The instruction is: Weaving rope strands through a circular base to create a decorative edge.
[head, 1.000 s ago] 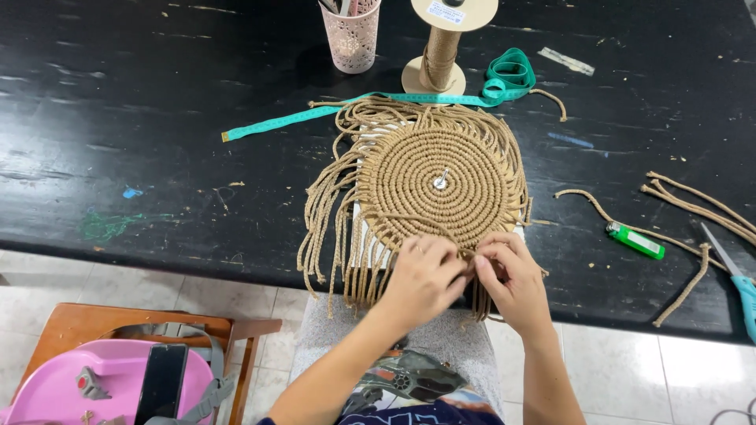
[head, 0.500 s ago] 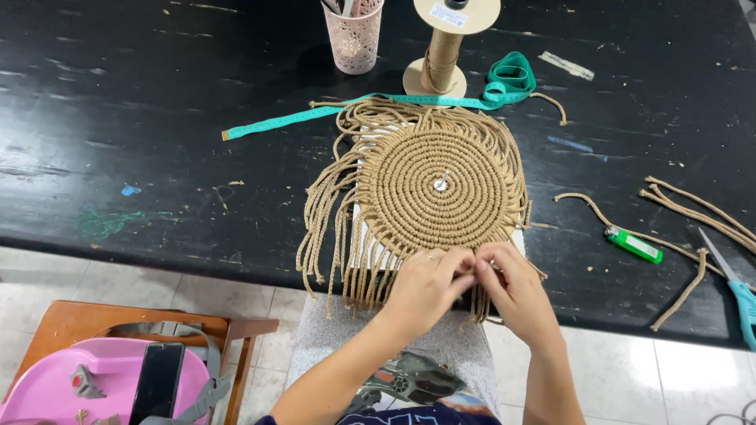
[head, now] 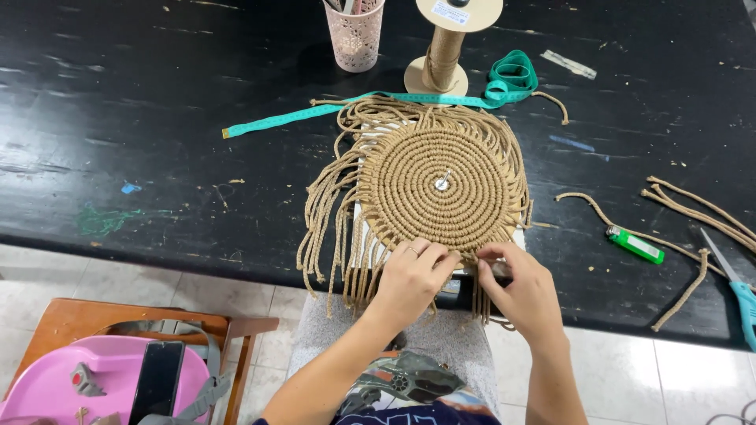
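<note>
2 hands, left hand [head: 411, 277] and right hand [head: 524, 287], pinch cords at the mat [head: 441, 185] edge, fingertips hiding the knot.

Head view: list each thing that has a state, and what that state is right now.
Left hand: pinching cords at the mat's near edge.
Right hand: pinching cords beside it.
Round cord mat: flat on the black table, loose cords hanging over the edge.
Measuring tape: partly unrolled.
Cord spool: upright, partly wound.
Pink cup: upright.
Green lighter: lying flat.
Scissors: lying flat, blades closed.
</note>
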